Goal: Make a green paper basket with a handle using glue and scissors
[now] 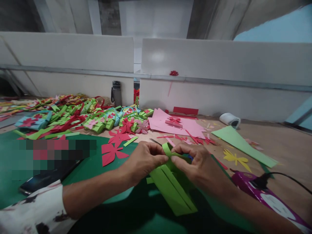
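Note:
Between my two hands is a green paper basket (170,188), tilted above the green mat (117,195). My left hand (147,159) pinches a green paper strip (166,148) that curves in a loop at the basket's upper end. From the other side my right hand (191,159) grips the same part, thumb and fingers closed on the paper. Part of something blue shows behind my right fingers, too covered to name. Red paper flower cutouts (113,152) lie just left of my hands. A thin dark blade tip (155,141) shows behind my left fingers.
Finished paper baskets (96,125) are heaped at the back left beside a grey bottle (117,93). Pink sheets (158,125), a green sheet (243,144) and a yellow cutout (236,157) lie beyond. A purple power strip (263,191) sits right, a phone (48,177) left.

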`<state>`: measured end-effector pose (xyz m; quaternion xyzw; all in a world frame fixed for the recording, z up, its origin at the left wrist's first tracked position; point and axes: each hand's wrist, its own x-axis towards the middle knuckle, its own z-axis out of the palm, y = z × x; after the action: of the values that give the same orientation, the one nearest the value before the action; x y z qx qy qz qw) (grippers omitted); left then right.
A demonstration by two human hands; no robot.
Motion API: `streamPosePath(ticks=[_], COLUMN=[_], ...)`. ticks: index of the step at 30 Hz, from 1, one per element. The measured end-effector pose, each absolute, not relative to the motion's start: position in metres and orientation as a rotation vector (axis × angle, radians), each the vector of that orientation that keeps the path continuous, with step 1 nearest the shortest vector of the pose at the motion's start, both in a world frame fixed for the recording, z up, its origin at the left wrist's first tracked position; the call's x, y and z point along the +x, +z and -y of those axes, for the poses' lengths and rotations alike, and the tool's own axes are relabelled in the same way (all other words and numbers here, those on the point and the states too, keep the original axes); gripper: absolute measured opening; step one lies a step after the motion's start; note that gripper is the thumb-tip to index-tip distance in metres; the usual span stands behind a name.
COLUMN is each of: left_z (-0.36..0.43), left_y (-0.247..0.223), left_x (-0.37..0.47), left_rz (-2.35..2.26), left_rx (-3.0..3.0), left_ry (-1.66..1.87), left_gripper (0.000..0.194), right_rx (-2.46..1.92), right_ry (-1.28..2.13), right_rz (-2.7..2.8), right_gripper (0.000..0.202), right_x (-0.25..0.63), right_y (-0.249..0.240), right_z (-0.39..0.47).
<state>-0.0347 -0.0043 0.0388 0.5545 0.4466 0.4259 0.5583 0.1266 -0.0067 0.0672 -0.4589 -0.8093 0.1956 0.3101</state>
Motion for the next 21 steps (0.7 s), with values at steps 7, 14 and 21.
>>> streamPosePath(ticks=[7, 14, 21], left_z=[0.011, 0.008, 0.009], left_y=[0.048, 0.036, 0.036], left_x=[-0.046, -0.049, -0.049], left_rz=[-1.168, -1.169, -1.221], left_rx=[1.868, 2.417, 2.395], left_ry=[1.352, 1.350, 1.355], left_gripper=[0.003, 0.023, 0.023], right_rx=[-1.260, -1.209, -1.185], right_ry=[0.416, 0.365, 0.362], right_rz=[2.167, 2.201, 2.175], right_gripper=[0.017, 0.017, 0.016], right_x=[0.123, 0.118, 0.118], right_y=[0.065, 0.066, 0.066], right_z=[0.008, 0.011, 0.013])
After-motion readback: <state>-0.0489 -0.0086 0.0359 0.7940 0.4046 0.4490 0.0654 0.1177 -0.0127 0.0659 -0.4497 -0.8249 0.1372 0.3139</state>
